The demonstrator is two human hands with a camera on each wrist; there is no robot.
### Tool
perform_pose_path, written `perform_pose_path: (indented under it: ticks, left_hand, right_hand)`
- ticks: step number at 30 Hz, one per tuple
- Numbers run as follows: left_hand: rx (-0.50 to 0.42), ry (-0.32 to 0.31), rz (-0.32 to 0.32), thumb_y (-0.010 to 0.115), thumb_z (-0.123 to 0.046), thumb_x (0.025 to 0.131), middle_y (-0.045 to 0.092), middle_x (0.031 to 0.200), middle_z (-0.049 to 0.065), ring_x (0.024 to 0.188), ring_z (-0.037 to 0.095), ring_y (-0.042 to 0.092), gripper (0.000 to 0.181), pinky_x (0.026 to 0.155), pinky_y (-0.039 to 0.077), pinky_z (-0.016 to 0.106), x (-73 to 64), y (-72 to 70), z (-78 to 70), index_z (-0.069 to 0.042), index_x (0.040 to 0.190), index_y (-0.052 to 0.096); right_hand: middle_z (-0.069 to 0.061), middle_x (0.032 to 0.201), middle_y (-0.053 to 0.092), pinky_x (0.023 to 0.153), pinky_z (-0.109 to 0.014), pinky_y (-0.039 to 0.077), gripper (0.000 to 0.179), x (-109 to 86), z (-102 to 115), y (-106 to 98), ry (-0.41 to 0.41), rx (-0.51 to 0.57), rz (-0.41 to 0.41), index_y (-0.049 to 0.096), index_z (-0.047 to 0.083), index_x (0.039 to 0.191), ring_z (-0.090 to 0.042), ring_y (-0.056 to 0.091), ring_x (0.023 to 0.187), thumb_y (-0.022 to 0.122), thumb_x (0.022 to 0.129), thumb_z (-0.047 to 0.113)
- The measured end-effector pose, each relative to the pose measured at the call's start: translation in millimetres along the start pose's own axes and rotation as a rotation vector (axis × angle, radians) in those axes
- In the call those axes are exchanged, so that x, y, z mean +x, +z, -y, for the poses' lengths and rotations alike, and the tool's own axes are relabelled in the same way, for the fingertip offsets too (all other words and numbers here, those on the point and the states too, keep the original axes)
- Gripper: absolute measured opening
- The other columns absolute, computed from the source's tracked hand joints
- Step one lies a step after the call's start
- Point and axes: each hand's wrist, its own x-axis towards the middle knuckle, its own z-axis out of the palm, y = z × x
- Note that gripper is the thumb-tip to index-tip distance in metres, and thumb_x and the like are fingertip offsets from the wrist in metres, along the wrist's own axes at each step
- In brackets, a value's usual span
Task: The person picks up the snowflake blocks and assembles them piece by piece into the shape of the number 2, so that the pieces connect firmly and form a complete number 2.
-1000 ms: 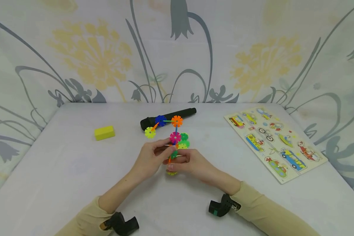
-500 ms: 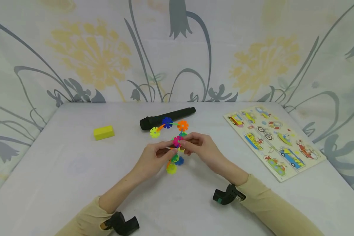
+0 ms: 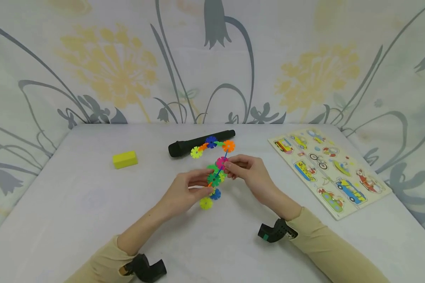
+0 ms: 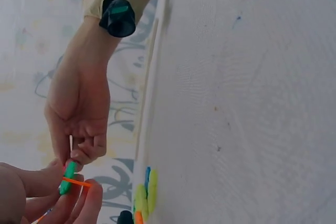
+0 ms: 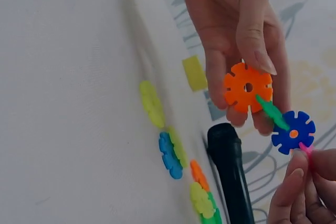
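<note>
- Item held: a toy chain of slotted, flower-shaped discs, raised over the middle of the counter [image 3: 74,196].
- Right hand [image 3: 263,186]: fingers narrowed to a pinch on the pink disc [image 3: 221,162] partway along the chain.
- Left hand [image 3: 182,192]: fingers and thumb parted, lying about the green disc [image 3: 214,180] just below; whether they press on it I cannot tell from here.
- Above the pinch, the chain rises to an orange disc [image 3: 228,146], then bends across to a dark blue disc [image 3: 211,142] and ends at a yellow disc [image 3: 196,152]. Thinner pieces, seen edge-on, join these.
- Below the left hand: a blue disc [image 3: 216,194] and a second yellow disc [image 3: 206,203]. Whether either touches the counter cannot be established.
- Behind the chain lies a black microphone [image 3: 192,142], partly covered from the head view.
- Left side: a yellow block [image 3: 125,160], well apart from the hands.
- Right side: a picture puzzle board [image 3: 331,174], lying flat and set at an angle.
</note>
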Motion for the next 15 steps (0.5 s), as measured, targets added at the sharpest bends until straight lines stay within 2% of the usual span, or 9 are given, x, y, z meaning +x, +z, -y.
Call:
perform_pose_path:
  ticks: [8,15]
  left_hand:
    - [-0.003,-0.016,0.014,0.069,-0.007,0.093,0.069,0.120,0.013,0.114,0.027,0.064,0.051,0.094,0.057,0.035,0.3,1.4,5.2,-0.004,0.142,0.055]
    - [0.028,0.006,-0.044,0.071,-0.007,0.092,0.069,0.120,0.012,0.112,0.027,0.065,0.050,0.094,0.056,0.035,1.1,-0.3,2.1,-0.004,0.139,0.057]
  right_hand:
    - [-0.001,0.083,0.068,0.077,-0.023,0.057,0.026,0.2,-3.2,-0.1,0.032,0.022,0.050,0.064,-0.010,0.111,-0.012,0.064,0.076,0.062,0.100,0.013]
    - [-0.009,0.089,0.068,0.078,-0.022,0.057,0.035,5.8,-3.5,-4.6,0.050,-0.011,0.059,0.063,-0.009,0.113,-0.014,0.065,0.079,0.053,0.105,0.023]
